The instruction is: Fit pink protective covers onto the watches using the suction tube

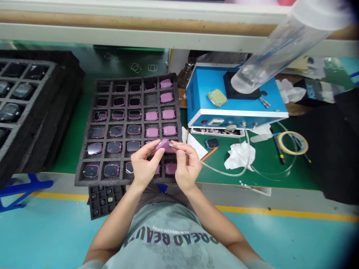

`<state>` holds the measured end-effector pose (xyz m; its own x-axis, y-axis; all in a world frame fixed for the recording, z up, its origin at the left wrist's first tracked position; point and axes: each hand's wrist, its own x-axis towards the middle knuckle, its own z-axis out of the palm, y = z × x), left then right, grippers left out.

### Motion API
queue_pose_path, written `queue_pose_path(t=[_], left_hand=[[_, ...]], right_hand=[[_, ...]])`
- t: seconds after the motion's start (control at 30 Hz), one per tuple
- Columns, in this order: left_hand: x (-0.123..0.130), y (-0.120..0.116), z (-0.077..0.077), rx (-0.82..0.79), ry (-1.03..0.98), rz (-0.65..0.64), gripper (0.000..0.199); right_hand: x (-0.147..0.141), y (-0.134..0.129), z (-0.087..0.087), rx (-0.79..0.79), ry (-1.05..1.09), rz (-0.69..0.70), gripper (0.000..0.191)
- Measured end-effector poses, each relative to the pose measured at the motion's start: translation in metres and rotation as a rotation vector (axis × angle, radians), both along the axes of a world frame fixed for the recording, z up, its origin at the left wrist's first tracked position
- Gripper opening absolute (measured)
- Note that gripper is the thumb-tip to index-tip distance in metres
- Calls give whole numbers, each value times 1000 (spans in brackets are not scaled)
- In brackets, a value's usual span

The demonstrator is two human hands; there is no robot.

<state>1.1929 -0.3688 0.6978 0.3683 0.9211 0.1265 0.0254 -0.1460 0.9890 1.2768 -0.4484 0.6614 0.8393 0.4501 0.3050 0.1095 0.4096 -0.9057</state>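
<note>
Between the fingertips of my left hand [144, 164] is a purple smartwatch case [160, 144], held over the lower right of the tray. My right hand [187, 166] pinches the end of a clear thin tube [224, 173], its tip at the right side of the case; whether it touches I cannot tell. The tube leads to the front of a blue machine [215, 76]. Under my hands lies a dark foam tray [80, 178] with square compartments. Purple cases [152, 116] fill its right columns, and watches with dark screens [116, 131] its left ones.
More foam trays [52, 93] are stacked at left. A clear cylinder [280, 48] and a pale green case [217, 97] stand on the machine. Right of my hands are a blue watch [212, 143], a crumpled tissue [240, 155], a tape roll [293, 142] and an orange stick [209, 154].
</note>
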Motion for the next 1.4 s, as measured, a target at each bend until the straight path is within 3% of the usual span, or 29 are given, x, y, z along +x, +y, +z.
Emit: queue_pose_path(t=[1.4], left_hand=[[1, 5, 3, 19, 46, 13, 36]], right_hand=[[2, 6, 1, -3, -1, 23, 16]])
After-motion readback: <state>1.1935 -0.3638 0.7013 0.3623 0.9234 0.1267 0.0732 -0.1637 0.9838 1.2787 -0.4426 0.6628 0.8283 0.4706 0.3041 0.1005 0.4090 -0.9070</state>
